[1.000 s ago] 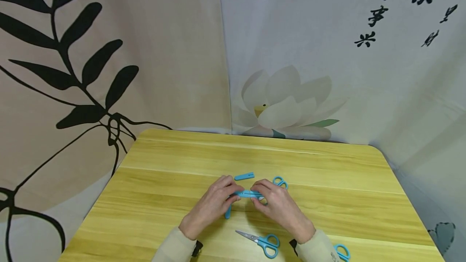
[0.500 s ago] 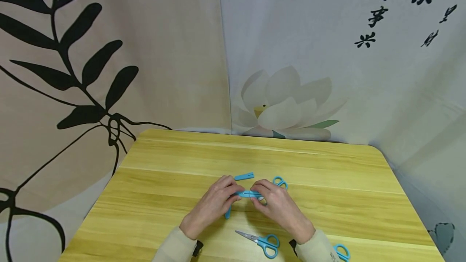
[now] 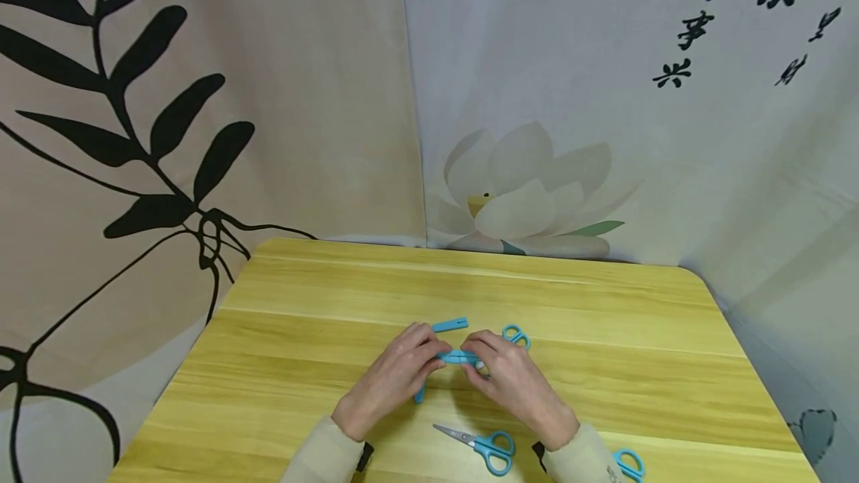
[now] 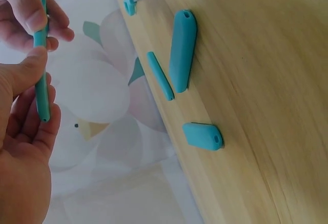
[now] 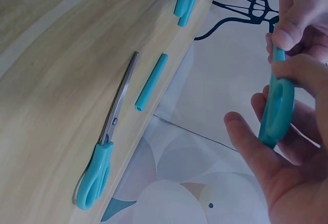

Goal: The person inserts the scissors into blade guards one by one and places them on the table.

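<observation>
Nearest, between five and six o'clock from the hands: bare-bladed scissors (image 3: 493,452), tips toward ten o'clock. Either wrist dropping low could brush the tips or shove the pair. At four o'clock, blue handles (image 3: 631,463) poke out by the right sleeve (image 3: 582,458); rest hidden, so a sleeve snag is possible.

Middle: covered scissors (image 3: 459,357), raised over the surface (image 3: 322,304), between both hands. Left hand (image 3: 392,373) pinches the cover end, fingers bent in, thumb against it; right hand (image 3: 515,381) grips the handle end with thumb and bent fingers. No bare metal shows between them; how deep the blades sit can't be told. A sideways twist could jam the cover; a hard pull could free it with a jerk and swing blades at the fingers; a light pinch could slip. Blue piece (image 3: 420,393) at eight o'clock, partly under the left hand, could get knocked if that hand dips.

Farther: loose blue cover (image 3: 451,325) at twelve o'clock, another pair of scissors (image 3: 517,336) at two o'clock, just past the right hand. Fingers straightening outward could push either. Loose covers differ in size in the left wrist view, so a mismatch is a risk.
</observation>
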Motion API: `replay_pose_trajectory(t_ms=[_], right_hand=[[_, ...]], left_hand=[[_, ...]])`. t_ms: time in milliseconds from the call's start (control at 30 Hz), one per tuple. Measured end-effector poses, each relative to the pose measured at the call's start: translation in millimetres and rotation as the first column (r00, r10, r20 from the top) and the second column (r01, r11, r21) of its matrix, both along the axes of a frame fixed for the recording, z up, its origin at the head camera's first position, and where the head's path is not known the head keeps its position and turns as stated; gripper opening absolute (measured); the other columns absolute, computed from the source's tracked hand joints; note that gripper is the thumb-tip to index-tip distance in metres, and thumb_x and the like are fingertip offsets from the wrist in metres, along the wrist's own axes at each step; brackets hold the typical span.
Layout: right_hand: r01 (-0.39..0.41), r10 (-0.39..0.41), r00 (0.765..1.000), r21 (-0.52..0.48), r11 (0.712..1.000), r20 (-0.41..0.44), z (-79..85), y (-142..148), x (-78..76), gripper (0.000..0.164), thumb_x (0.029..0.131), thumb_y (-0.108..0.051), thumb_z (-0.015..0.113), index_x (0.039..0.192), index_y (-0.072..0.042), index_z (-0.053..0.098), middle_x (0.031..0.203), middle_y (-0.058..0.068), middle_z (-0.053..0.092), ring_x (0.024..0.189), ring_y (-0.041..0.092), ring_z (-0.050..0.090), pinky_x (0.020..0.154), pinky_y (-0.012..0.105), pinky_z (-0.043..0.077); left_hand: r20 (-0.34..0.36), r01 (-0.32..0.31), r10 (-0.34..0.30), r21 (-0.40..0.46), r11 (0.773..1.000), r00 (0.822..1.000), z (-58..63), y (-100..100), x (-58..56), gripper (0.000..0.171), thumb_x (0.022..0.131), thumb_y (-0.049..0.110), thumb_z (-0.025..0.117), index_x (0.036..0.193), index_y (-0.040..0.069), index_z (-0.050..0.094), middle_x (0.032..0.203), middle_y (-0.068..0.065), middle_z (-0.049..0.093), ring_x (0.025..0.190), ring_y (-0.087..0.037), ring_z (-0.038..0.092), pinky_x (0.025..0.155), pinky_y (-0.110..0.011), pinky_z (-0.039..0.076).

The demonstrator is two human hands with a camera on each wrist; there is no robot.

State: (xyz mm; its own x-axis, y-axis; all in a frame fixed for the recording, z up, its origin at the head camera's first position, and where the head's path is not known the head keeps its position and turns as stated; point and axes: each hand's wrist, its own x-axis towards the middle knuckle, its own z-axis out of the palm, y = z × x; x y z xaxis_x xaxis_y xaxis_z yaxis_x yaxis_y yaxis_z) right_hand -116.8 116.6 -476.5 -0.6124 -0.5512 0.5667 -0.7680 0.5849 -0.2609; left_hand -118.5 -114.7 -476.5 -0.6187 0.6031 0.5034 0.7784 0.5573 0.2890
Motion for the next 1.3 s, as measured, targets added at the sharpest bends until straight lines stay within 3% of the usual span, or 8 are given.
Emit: replay_pose_trajectory(t_ms=[200, 367, 667, 1067, 1300], right_hand=[[0.002, -0.002, 1.000, 0.005, 1.000, 0.000, 0.3, -0.6, -1.0, 0.023, 0.081, -0.008, 0.088, 0.099, -0.008, 0.074, 0.106, 0.003, 0.070, 0.091, 0.015, 0.071, 0.072, 0.024, 0.059], [0.013, -0.013, 1.000, 0.011, 1.000, 0.010, 0.3, -0.3, -2.7, 0.024, 0.081, -0.010, 0.088, 0.100, -0.009, 0.074, 0.106, 0.002, 0.070, 0.092, 0.015, 0.070, 0.075, 0.027, 0.060], [0.040, -0.040, 0.999, 0.029, 0.999, 0.003, -4.4, 2.0, -3.4, 0.024, 0.082, -0.011, 0.088, 0.101, -0.009, 0.074, 0.107, 0.002, 0.070, 0.092, 0.015, 0.070, 0.073, 0.027, 0.060], [0.046, -0.046, 0.999, 0.036, 0.998, -0.008, -8.9, 0.8, -3.8, 0.025, 0.081, -0.011, 0.089, 0.102, -0.009, 0.075, 0.107, 0.002, 0.070, 0.093, 0.016, 0.070, 0.074, 0.028, 0.060], [0.042, -0.044, 0.998, 0.047, 0.998, 0.039, -8.0, -0.8, -2.2, 0.029, 0.082, -0.012, 0.089, 0.107, -0.007, 0.075, 0.110, 0.003, 0.070, 0.096, 0.018, 0.070, 0.075, 0.029, 0.060]], left_hand=[[0.009, -0.016, 0.016, 0.015, 1.000, 1.000, -1.5, 2.1, 1.0, 0.016, 0.091, 0.010, 0.080, 0.107, 0.011, 0.075, 0.098, 0.004, 0.055, 0.086, -0.010, 0.049, 0.074, -0.019, 0.046], [0.031, -0.065, 0.064, 0.019, 0.998, 0.997, -2.3, 3.8, 2.6, 0.016, 0.090, 0.013, 0.081, 0.106, 0.012, 0.077, 0.097, 0.005, 0.056, 0.085, -0.009, 0.049, 0.073, -0.022, 0.046], [-0.005, -0.119, 0.119, -0.032, 0.992, 0.993, -2.0, 9.0, 2.6, 0.016, 0.090, 0.015, 0.082, 0.106, 0.014, 0.077, 0.102, 0.006, 0.062, 0.091, -0.012, 0.056, 0.082, -0.032, 0.050], [0.043, -0.139, 0.141, -0.055, 0.989, 0.989, -3.7, 9.0, 2.7, 0.017, 0.089, 0.015, 0.083, 0.105, 0.015, 0.077, 0.104, 0.005, 0.065, 0.092, -0.011, 0.056, 0.081, -0.028, 0.051], [0.051, -0.139, 0.144, -0.092, 0.986, 0.988, -5.3, 7.4, 3.7, 0.014, 0.092, 0.015, 0.080, 0.105, 0.015, 0.075, 0.104, 0.004, 0.063, 0.093, -0.012, 0.057, 0.082, -0.028, 0.051]])
